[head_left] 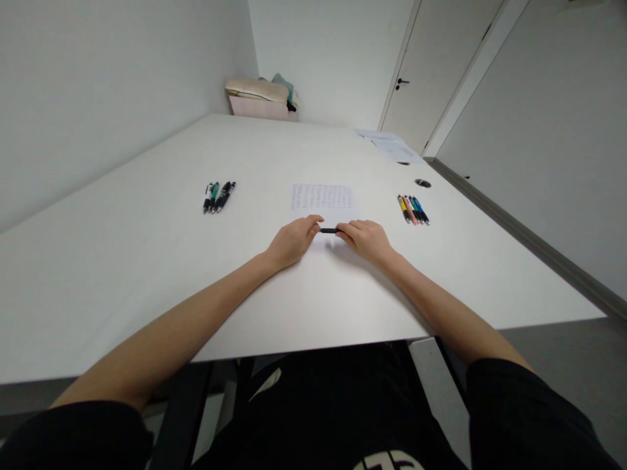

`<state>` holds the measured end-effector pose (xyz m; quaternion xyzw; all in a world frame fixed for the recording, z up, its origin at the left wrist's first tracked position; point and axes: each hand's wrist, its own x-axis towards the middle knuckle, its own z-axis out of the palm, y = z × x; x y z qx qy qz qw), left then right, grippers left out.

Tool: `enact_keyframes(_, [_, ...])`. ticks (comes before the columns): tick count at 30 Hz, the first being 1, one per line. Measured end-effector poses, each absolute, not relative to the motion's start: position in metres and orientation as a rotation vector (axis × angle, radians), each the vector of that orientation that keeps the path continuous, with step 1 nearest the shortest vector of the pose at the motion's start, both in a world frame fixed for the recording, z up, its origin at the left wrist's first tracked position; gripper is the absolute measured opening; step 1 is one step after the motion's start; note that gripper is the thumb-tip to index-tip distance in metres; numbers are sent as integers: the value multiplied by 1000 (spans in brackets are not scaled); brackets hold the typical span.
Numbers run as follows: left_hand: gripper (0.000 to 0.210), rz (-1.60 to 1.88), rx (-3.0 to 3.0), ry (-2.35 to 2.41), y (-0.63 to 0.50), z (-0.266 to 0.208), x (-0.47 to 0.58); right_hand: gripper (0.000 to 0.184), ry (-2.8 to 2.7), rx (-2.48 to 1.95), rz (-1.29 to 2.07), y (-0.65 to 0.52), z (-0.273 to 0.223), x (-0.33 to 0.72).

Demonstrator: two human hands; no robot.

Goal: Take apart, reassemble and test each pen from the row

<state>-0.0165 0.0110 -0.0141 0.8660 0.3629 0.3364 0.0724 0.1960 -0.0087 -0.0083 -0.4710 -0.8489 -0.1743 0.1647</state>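
Note:
A black pen point(328, 230) lies level between my two hands, over a sheet of paper point(324, 212) with rows of writing on its upper part. The fingers of my left hand point(295, 240) are closed on the pen's left end. At its right end, my right hand point(363, 238) pinches it between thumb and fingers. Both ends of the pen are hidden by my fingertips. To the left lies a group of several pens point(218, 198), with black, green and white barrels. On the right sits another row of several pens point(413, 209), yellow, pink, green and blue among them.
The white table point(147, 261) runs to the wall on the left. Papers point(392, 145) lie at its far right, near a dark round cable hole point(422, 183). Behind the far edge, a pale box point(258, 106) carries folded cloth. A closed door point(435, 65) stands beyond.

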Motion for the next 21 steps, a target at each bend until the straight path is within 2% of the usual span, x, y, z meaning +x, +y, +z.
enact_keyframes(6, [20,1086,2690,931,10,-14,-19,37,-2427,-1382,-456,-8,-8,197])
enact_keyframes(21, [12,1049,2692,962,13,-15,-20,40,-2421,-1369,-486,-10,-7,197])
